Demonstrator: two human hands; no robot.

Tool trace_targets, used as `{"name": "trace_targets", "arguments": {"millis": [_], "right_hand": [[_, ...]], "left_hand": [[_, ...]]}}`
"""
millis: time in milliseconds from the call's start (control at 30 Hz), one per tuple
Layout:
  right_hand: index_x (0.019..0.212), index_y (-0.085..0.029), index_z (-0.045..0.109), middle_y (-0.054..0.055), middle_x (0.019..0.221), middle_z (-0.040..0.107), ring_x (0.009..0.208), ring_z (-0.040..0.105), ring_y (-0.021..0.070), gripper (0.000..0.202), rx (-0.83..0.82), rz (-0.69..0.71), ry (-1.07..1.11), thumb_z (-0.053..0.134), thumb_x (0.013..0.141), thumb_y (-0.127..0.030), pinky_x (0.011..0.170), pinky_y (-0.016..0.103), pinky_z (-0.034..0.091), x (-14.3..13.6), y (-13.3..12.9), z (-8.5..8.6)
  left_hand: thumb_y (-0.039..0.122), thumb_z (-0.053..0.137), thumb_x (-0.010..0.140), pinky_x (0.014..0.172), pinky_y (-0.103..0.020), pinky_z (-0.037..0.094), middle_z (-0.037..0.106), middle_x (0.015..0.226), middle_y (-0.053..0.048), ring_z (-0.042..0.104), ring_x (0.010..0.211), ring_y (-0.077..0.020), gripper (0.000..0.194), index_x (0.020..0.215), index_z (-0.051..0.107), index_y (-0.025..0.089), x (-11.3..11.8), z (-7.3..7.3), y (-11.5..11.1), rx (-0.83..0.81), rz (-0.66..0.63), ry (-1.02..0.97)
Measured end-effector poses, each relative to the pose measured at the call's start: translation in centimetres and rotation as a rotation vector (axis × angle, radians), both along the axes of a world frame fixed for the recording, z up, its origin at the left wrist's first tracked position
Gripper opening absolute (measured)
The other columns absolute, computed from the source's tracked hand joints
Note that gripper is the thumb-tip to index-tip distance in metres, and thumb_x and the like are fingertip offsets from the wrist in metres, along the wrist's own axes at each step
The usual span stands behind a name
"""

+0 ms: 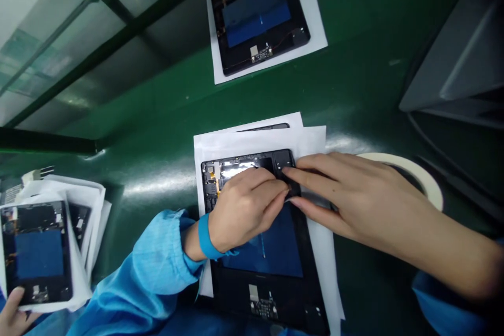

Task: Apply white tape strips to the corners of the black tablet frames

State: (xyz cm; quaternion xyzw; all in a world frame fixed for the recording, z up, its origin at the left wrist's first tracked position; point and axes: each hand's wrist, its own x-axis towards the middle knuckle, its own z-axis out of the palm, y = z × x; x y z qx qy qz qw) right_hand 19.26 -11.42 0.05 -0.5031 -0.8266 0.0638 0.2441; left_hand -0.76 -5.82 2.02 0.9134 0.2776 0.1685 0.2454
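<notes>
Tablet with its back off [280,244]: lies flat at the near middle of the bench, inside face up, on white paper [315,139]. The paper probably keeps it from rubbing on what is below; a dark rounded edge [279,126] shows under the top sheet, likely a second tablet.

Left hand [244,207]: laid across the tablet, thumb and fingers drawn together in a pinch at its right side. Whether anything sits between the tips cannot be told. Right hand [366,202]: comes in from the right, thumb and forefinger apart in a narrow fork, tips at the tablet's edge beside the pinch. Presumably this steadies the spot.

Materials: tablet case matt black, corners rounded; blue panel [275,262] smooth and faintly glossy, with a bright streak. Small circuit board [263,308] near the closer end, with a pale square patch beside it. Cloth sleeve [157,252], bright blue, gathered at the cuff; blue band [205,236] around the left wrist.

Outward: cream tape roll [433,186], ring-shaped, partly behind the right hand, within easy reach. Far tablet [255,10] on its own paper, well apart. At left, a near-side tablet [39,252] tops a loose pile with paper between; a co-worker's hand [11,312] is at its corner. Bench [354,94]: green, with a soft sheen.
</notes>
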Motion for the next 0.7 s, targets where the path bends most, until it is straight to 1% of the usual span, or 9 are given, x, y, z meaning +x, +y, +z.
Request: {"name": "trace_targets", "arguments": {"millis": [167, 267, 433, 633, 700], "right_hand": [[0.111, -0.015, 0.066, 0.008, 0.101, 0.067, 0.086, 0.063, 0.0185, 0.026, -0.015, -0.008, -0.017, 0.050, 0.096, -0.030, 0.074, 0.032, 0.050, 0.10, -0.08, 0.01], [0.110, -0.014, 0.067, 0.009, 0.101, 0.066, 0.086, 0.063, 0.0196, 0.027, -0.005, 0.003, -0.045, 0.050, 0.095, -0.029, 0.072, 0.033, 0.049, 0.10, -0.22, 0.04], [0.113, -0.013, 0.067, 0.009, 0.100, 0.065, 0.084, 0.061, 0.0200, 0.030, 0.007, -0.004, -0.159, 0.049, 0.095, -0.030, 0.069, 0.033, 0.046, -0.32, -0.59, 0.23], [0.116, -0.013, 0.066, 0.010, 0.104, 0.064, 0.087, 0.059, 0.0207, 0.032, 0.014, 0.007, -0.197, 0.052, 0.094, -0.032, 0.070, 0.033, 0.044, -0.44, -0.85, 0.27], [0.116, -0.013, 0.066, 0.010, 0.104, 0.063, 0.086, 0.059, 0.0211, 0.032, 0.030, 0.011, -0.197, 0.052, 0.094, -0.032, 0.069, 0.033, 0.043, -0.38, -0.90, 0.25]], "left_hand": [[0.018, 0.052, 0.098, 0.071, -0.027, 0.052, 0.066, 0.086, -0.005, 0.061, 0.078, -0.0149, 0.016, 0.093, 0.066, 0.013, 0.02, -0.22, 0.02, 0.043, -0.044, 0.063], [0.019, 0.051, 0.099, 0.071, -0.028, 0.052, 0.066, 0.086, -0.004, 0.060, 0.077, -0.0147, 0.018, 0.093, 0.067, 0.014, 0.08, -0.23, 0.03, 0.050, -0.048, 0.093], [0.019, 0.050, 0.099, 0.070, -0.028, 0.052, 0.065, 0.084, -0.005, 0.060, 0.077, -0.0154, 0.020, 0.090, 0.067, 0.013, 0.01, -0.23, 0.05, 0.065, -0.057, 0.084], [0.020, 0.050, 0.099, 0.072, -0.029, 0.053, 0.065, 0.085, -0.005, 0.061, 0.079, -0.0153, 0.019, 0.092, 0.067, 0.015, -0.57, -0.16, 0.24, 0.057, 0.013, 0.106], [0.020, 0.052, 0.098, 0.073, -0.028, 0.053, 0.065, 0.085, -0.005, 0.061, 0.079, -0.0154, 0.018, 0.090, 0.067, 0.015, -0.63, -0.09, 0.29, 0.054, 0.034, 0.102]]}}
